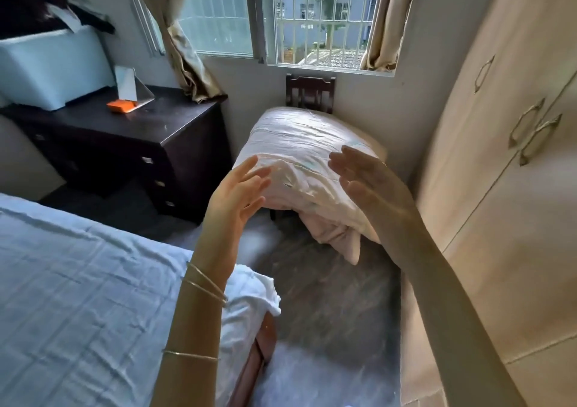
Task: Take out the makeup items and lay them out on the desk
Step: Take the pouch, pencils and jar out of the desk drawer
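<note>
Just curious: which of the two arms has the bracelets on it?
The left arm: thin gold bangles ring it below the left hand, one further down the forearm. The arm of the right hand is bare.

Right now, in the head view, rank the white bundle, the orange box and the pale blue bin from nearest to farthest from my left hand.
From the left hand:
1. White bundle, just right of it, on the chair.
2. Orange box, on the dark desk, up-left.
3. Pale blue bin, far left on the desk.
</note>
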A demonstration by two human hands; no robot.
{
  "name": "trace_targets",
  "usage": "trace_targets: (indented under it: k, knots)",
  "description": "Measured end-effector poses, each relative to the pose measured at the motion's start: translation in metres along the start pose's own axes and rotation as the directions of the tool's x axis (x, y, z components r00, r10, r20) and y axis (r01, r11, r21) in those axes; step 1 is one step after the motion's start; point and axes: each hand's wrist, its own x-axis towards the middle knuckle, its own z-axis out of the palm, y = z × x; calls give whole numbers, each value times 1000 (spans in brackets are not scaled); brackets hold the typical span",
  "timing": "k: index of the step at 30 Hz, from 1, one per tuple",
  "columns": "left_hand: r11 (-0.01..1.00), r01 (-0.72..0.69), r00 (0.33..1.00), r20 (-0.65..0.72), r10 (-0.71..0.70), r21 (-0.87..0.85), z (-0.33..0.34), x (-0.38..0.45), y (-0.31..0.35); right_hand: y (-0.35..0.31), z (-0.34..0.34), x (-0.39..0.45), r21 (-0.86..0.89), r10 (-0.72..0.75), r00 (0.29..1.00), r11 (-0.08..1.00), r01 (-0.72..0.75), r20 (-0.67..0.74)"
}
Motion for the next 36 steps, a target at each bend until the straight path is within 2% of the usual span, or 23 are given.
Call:
trace_targets:
  k: [6,12,19,28,36]
  knots:
    - [999,18,992,-127,-12,39,23,56,-12,33,-31,77,25,15,989,1000,-19,144]
    - [997,-10,972,-232,28,78,52,109,-20,51,-76,149,73,7,976,997,-23,217]
    - [994,-2,921,-387,44,108,43,140,-33,80,-91,206,112,16,946,992,-55,324]
    - [989,-19,912,-403,78,148,19,219,-42,123,-75,288,113,30,920,990,-80,390]
    - [987,-80,890,-436,132,136,-40,309,-30,144,-18,397,108,-4,886,993,-52,464]
